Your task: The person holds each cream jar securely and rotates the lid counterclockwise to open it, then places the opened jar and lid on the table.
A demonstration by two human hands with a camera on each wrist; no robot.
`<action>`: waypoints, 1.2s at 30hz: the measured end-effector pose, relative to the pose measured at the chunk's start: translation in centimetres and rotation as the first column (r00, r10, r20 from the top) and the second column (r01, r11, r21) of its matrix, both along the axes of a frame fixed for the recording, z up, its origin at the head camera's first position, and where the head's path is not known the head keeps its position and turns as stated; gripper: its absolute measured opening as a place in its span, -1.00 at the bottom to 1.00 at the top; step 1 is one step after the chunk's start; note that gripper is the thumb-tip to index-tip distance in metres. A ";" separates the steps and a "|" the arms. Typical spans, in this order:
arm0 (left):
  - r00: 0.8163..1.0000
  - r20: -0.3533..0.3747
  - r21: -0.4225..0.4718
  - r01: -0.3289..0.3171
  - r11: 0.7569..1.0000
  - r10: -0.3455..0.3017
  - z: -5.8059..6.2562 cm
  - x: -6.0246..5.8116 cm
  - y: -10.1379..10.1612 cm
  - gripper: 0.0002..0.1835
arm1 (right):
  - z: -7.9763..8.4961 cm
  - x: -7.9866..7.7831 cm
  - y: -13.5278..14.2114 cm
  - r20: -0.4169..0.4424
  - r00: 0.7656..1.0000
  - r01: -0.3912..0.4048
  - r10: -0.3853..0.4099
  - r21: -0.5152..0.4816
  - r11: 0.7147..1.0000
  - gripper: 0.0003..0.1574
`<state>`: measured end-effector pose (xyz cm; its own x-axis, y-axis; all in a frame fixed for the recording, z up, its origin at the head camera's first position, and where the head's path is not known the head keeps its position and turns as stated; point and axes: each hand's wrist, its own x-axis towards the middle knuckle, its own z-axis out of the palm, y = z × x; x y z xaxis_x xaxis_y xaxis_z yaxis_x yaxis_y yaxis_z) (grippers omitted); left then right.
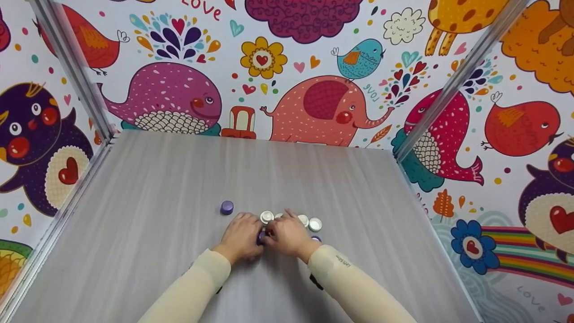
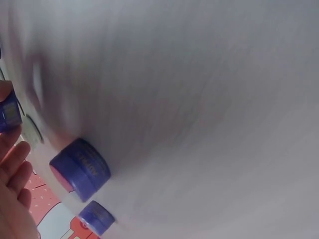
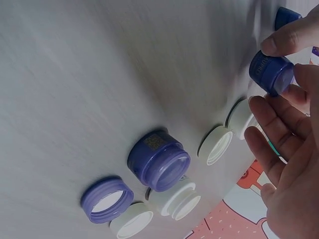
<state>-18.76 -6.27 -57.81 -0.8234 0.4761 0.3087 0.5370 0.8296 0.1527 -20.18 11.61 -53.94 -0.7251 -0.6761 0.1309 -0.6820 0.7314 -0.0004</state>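
Note:
My left hand (image 1: 242, 235) and right hand (image 1: 289, 233) are close together over the table. In the right wrist view, my right thumb and fingers pinch a small purple jar (image 3: 271, 72) with gold lettering on its side. Another dark purple piece (image 3: 287, 18) shows just beyond the thumb. In the left wrist view, my left thumb and forefinger pinch a small purple container (image 2: 9, 113) with a pale label, partly cut off by the frame edge. Near that hand stand a larger purple jar (image 2: 79, 169) and a smaller one (image 2: 96, 218).
Beyond my hands lie several white pieces, among them a round lid (image 1: 315, 224) and a jar (image 1: 267, 217). To the right, an open purple jar (image 3: 159, 159) stands near a purple ring-shaped lid (image 3: 106, 199) and a white lid (image 3: 132, 220). Printed walls border the grey table (image 1: 179, 179).

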 end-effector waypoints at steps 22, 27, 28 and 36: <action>0.997 -0.076 -0.037 0.004 0.999 -0.007 0.1 -0.3 0.2 -0.52 | -0.5 -0.3 0.0 -0.008 1.000 0.021 -0.021 -0.035 0.999 -0.67; 0.998 -0.065 -0.022 0.009 1.000 -0.010 0.0 -0.2 0.2 -0.49 | -0.4 -0.4 0.2 0.062 0.998 0.036 -0.032 -0.073 0.997 -0.74; 0.998 -0.063 -0.016 0.010 1.000 -0.011 0.0 -0.2 0.2 -0.50 | -0.4 -0.4 0.3 0.070 0.997 0.036 -0.030 -0.078 0.996 -0.75; 0.999 -0.034 0.051 0.020 0.998 -0.018 0.0 -0.1 0.1 -0.47 | -0.3 -0.8 0.8 0.145 0.989 0.029 -0.012 -0.115 0.993 -0.74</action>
<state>-18.88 -6.15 -57.86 -0.8033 0.4743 0.3603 0.5581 0.8107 0.1771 -20.94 12.38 -54.25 -0.7556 -0.6471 0.1013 -0.6535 0.7344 -0.1831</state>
